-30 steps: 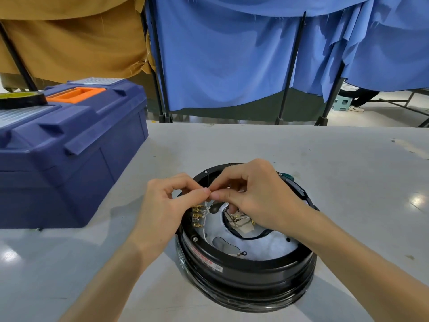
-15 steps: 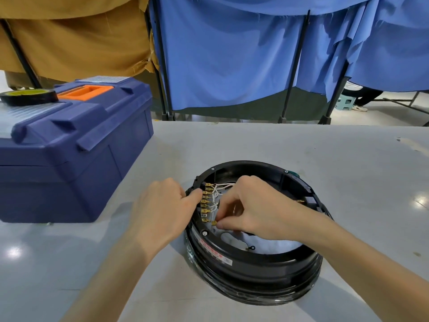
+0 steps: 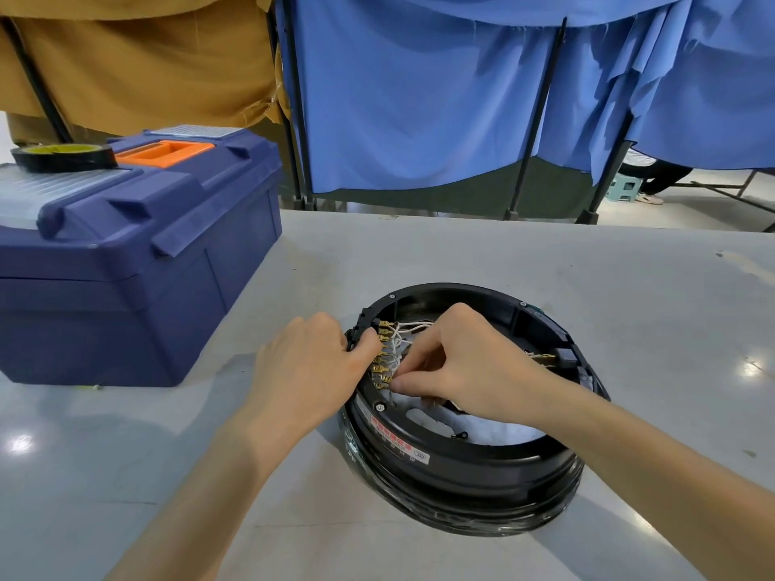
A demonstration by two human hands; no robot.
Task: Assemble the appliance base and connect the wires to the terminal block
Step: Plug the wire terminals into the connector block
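Note:
A round black appliance base (image 3: 461, 459) lies on the grey table, open side up, with a white plate inside. Along its left inner wall runs a terminal block (image 3: 382, 358) with a row of brass tabs. Thin white wires (image 3: 409, 329) run from the tabs into the base. My left hand (image 3: 310, 366) presses against the outer left rim beside the block, thumb on the edge. My right hand (image 3: 465, 362) reaches inside the base, thumb and forefinger pinched on a wire end at the lowest tabs. The pinched connector is mostly hidden by my fingers.
A dark blue toolbox (image 3: 126, 262) with an orange handle stands at the left, a roll of black tape (image 3: 63, 157) on its lid. Blue and tan curtains hang behind the table's far edge. A seated person's legs and a small stool (image 3: 627, 188) show at the far right.
My right hand dropped from above the base centre to the lower brass tabs. My left hand shifted from pinching near the tabs to bracing the outer rim. The view moved slightly.

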